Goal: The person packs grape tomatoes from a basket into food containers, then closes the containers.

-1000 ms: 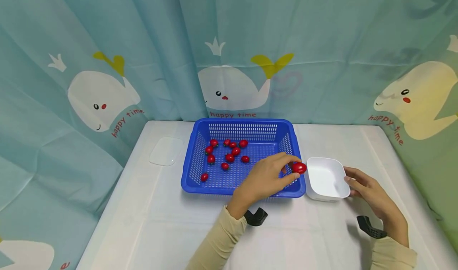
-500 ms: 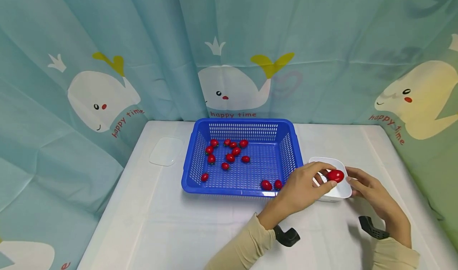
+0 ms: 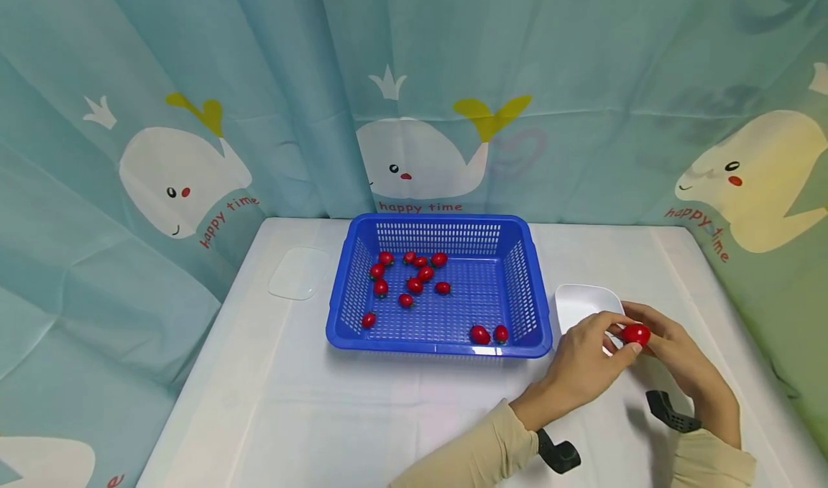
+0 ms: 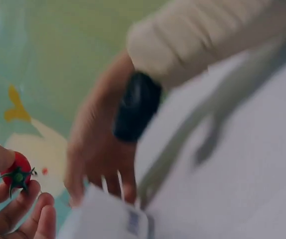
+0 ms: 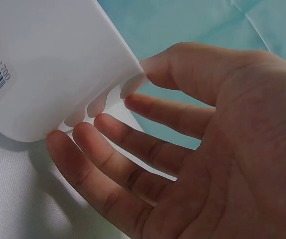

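My left hand (image 3: 617, 338) pinches a red cherry tomato (image 3: 636, 333) between thumb and fingers, just above the right rim of the white bowl (image 3: 582, 302). The left wrist view shows the same tomato (image 4: 17, 174) with its green stem, held by my fingertips (image 4: 13, 211). My right hand (image 3: 669, 355) lies against the bowl's right side. In the right wrist view its straight fingers (image 5: 133, 144) touch the outer wall of the bowl (image 5: 48, 59), with the thumb by the rim. A blue basket (image 3: 535, 308) left of the bowl holds several tomatoes (image 3: 414, 284).
Two tomatoes (image 3: 489, 333) lie in the basket's near right corner. A clear plastic lid (image 3: 300, 272) lies on the white table (image 3: 272, 402), left of the basket. A whale-print curtain (image 3: 420, 114) closes off the back and both sides.
My left hand carried the tomato rightwards from the basket's right rim, across the bowl, to its right edge beside my right hand. The right hand stayed at the bowl.
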Demonstrator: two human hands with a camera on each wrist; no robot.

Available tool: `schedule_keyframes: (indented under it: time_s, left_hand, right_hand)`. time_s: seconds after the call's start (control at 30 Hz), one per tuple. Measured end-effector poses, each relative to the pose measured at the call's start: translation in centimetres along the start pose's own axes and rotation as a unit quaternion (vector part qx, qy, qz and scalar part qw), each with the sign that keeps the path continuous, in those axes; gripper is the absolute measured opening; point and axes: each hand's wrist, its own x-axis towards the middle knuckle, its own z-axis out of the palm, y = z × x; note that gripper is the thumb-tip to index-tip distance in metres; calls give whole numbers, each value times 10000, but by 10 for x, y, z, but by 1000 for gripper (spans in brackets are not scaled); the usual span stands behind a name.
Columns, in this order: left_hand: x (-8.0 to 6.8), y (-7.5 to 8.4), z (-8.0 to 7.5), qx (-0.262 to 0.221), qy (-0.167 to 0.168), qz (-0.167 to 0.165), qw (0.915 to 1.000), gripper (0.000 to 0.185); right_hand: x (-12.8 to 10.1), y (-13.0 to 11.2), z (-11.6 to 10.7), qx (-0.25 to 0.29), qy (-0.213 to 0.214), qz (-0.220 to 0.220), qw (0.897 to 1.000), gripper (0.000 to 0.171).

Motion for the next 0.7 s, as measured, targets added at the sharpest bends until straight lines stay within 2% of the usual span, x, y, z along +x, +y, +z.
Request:
schedule_keyframes:
  time_s: [0.1, 0.2, 0.3, 0.4, 0.53, 0.7]
  left_hand:
    - [5, -9, 5, 525, 82, 129, 9985, 30]
    - [9, -17, 10, 1179, 100, 321, 9925, 30]
    - [11, -24, 16, 1921, 188, 510, 9799, 29]
    - [14, -28, 20, 2440, 322, 570, 9676, 26]
    - [16, -30, 23, 2800, 271, 580, 9579, 24]
    - [15, -31, 23, 2778, -49, 558, 9590, 28]
  right_hand:
    - [-1, -2, 0, 96, -10, -35, 9999, 39]
    - [-1, -3, 0, 152, -34, -33, 9999, 39]
    - [-1, -4, 2, 144, -31, -50, 9999, 39]
    - [0, -4, 2, 141, -33, -95, 9998, 39]
    - [0, -4, 3, 151, -21, -94, 9998, 38]
    - [0, -5, 2, 161, 7, 107, 9998, 38]
